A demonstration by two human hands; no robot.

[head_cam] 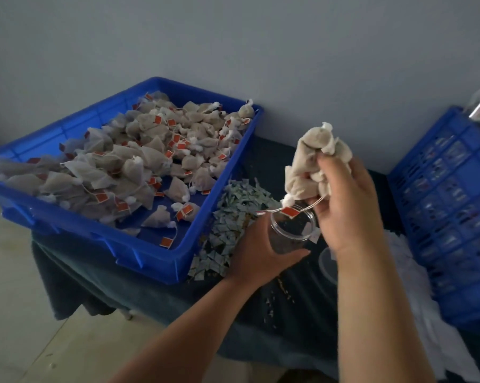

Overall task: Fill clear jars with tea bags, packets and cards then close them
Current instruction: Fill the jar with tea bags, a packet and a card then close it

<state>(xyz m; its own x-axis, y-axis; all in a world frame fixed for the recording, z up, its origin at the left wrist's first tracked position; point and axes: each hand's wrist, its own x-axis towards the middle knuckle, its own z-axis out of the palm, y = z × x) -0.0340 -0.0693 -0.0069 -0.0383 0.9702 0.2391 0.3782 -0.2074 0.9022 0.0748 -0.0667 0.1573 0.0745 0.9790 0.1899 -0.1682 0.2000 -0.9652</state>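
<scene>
My left hand [257, 251] grips a clear jar [291, 230] from its left side, holding it upright over the dark cloth. My right hand [346, 205] holds a bunch of tea bags [313, 164] just above and to the right of the jar's open mouth. Strings and an orange tag [290, 212] hang from the bunch across the rim. A blue tray [150, 255] at the left holds several more tea bags [139, 161] with orange tags. A heap of small pale packets [227, 222] lies between tray and jar.
A clear lid [327, 262] lies on the dark cloth [156, 288] right of the jar. A blue slatted crate [449, 211] stands at the far right, with white crumpled material [415, 288] in front of it. A grey wall is behind; pale floor lies at the lower left.
</scene>
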